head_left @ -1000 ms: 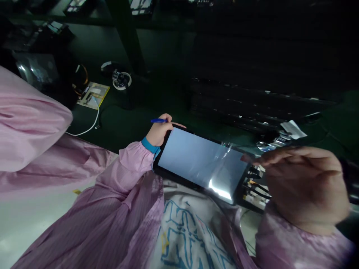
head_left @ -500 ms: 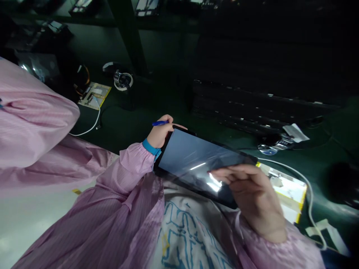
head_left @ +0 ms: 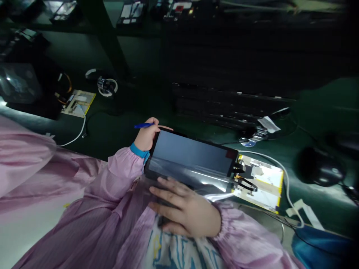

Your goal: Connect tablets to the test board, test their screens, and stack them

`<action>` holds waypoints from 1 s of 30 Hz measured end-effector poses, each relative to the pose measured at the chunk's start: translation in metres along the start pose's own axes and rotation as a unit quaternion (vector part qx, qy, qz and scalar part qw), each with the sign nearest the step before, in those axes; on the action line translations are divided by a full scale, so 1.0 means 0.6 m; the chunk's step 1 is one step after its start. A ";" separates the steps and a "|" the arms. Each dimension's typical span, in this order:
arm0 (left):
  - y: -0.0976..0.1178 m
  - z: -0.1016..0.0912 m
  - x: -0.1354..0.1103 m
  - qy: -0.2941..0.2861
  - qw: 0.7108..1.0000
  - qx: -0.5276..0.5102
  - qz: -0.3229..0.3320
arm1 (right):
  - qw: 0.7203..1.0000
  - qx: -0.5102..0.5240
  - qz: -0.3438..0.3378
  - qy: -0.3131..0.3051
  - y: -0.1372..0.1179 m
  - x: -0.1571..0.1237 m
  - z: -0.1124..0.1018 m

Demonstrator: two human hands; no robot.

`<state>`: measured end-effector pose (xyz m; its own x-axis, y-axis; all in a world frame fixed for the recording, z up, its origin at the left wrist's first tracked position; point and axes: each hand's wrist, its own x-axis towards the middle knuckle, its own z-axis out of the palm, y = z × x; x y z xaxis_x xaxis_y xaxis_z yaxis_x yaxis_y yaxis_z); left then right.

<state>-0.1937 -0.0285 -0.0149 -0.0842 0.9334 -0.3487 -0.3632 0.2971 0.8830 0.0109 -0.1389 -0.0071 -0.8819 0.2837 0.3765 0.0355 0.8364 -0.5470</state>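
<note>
A dark, flat display panel (head_left: 193,153) is held tilted in front of my body. My left hand (head_left: 146,136) grips its left end, with the thumb along the upper edge. A blue pen (head_left: 143,126) also sticks out from between the fingers of that hand. A shiny clear film (head_left: 209,178) curves over the panel's lower part. At the lower edge my right hand (head_left: 190,211) is spread open, palm down and slightly blurred. Its fingertips overlap the film, and I cannot tell whether they press on it. A blue band (head_left: 139,152) circles my left wrist.
A circuit board with yellow edging (head_left: 262,183) and a white cable (head_left: 284,168) lie just right of the panel. A similar board (head_left: 80,102) is at left. Dark stacked equipment (head_left: 224,86) stands behind. Another person's pink sleeve (head_left: 25,157) reaches in from the left.
My right hand has swept left and down from the panel's right part to its lower edge. Clear film now bulges over the panel's lower part. The view has shifted right; my left hand keeps its grip.
</note>
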 end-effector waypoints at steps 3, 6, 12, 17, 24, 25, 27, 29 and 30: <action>0.002 0.003 -0.001 -0.003 1.000 -0.008 -0.009 | 0.990 -0.125 0.059 0.013 0.027 0.001 -0.014; 0.003 0.005 0.000 0.005 1.000 -0.008 -0.008 | 0.961 -0.212 0.177 0.012 0.055 0.002 -0.021; 0.003 0.004 0.002 0.021 0.999 0.002 -0.023 | 0.939 -0.260 0.215 0.062 0.061 -0.036 -0.020; 0.004 0.006 0.004 0.028 0.999 -0.005 -0.031 | 0.936 -0.208 0.241 0.147 0.041 -0.100 -0.054; 0.001 0.008 0.007 0.039 0.999 -0.013 -0.018 | 0.902 -0.180 0.347 0.181 0.051 -0.171 -0.082; 0.001 0.008 0.007 0.039 0.999 -0.014 -0.020 | 0.904 -0.174 0.354 0.165 0.053 -0.177 -0.078; 0.000 0.007 0.008 0.038 0.999 -0.013 -0.021 | 0.902 -0.176 0.370 0.140 0.055 -0.184 -0.069; -0.001 0.006 0.010 0.038 0.999 -0.011 -0.018 | 0.898 -0.181 0.378 0.131 0.052 -0.183 -0.065; -0.002 0.005 0.010 0.038 0.999 -0.010 -0.017 | 0.899 -0.180 0.377 0.134 0.050 -0.180 -0.065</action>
<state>-0.1909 -0.0225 -0.0173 -0.1413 0.9048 -0.4018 -0.3847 0.3238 0.8644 0.1257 -0.1263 -0.0349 -0.4000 0.8960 0.1930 0.7681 0.4426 -0.4628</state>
